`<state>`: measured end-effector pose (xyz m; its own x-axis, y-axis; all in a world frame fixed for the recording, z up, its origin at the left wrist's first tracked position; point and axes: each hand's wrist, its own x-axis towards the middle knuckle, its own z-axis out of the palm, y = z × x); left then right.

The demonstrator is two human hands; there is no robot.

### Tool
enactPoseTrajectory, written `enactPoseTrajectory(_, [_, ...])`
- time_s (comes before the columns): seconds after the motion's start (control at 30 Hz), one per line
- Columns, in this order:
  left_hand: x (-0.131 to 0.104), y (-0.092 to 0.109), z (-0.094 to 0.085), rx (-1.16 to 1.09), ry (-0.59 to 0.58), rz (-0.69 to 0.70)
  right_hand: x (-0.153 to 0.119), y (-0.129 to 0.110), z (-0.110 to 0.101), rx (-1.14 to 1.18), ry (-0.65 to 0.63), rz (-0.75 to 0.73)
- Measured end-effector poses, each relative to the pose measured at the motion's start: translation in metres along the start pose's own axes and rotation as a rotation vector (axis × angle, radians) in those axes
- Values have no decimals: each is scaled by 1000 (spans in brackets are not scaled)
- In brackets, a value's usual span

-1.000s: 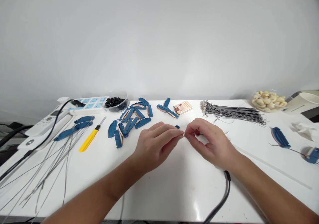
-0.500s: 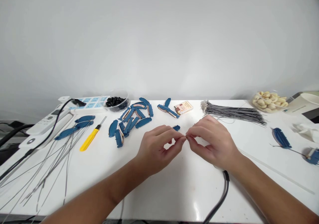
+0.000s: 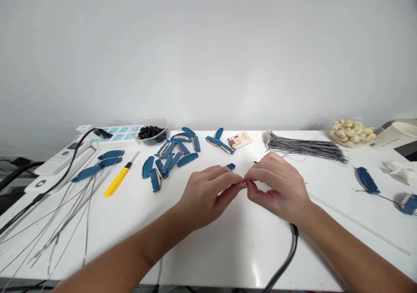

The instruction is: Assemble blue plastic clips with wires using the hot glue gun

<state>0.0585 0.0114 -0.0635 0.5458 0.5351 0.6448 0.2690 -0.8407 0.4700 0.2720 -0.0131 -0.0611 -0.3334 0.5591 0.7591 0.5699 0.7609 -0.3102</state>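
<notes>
My left hand (image 3: 210, 195) and my right hand (image 3: 276, 186) meet at the fingertips above the middle of the white table (image 3: 224, 258). Both are pinched on something too small and hidden to make out. A thin dark tip (image 3: 256, 162) sticks out behind the fingers of my right hand. Just beyond the fingertips lies a small blue piece (image 3: 230, 166), partly hidden. Farther back are a crossed pair of blue pieces (image 3: 220, 142) and a small printed box (image 3: 240, 140).
Left: a heap of blue pieces (image 3: 169, 156), a bowl of black parts (image 3: 152, 132), a yellow screwdriver (image 3: 117, 181), a power strip (image 3: 120, 133), wired blue pieces (image 3: 97, 166). Right: a wire bundle (image 3: 306, 147), a bowl of pale pieces (image 3: 352, 132), a cup (image 3: 395, 135), more blue pieces (image 3: 367, 180).
My fingertips have shifted slightly right, and the fingers of my left hand have closed up closer together. A dark tip now shows behind my right hand.
</notes>
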Motion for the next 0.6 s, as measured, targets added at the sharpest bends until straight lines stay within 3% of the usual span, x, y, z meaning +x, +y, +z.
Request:
enactPoseTrajectory(0.2, [-1,1,0,-22,-48,-35,2,-2,0,27,-21,31])
enactPoseTrajectory(0.6, [2,2,-1,-28,-24,-66,2,-5,-2,47,-47,83])
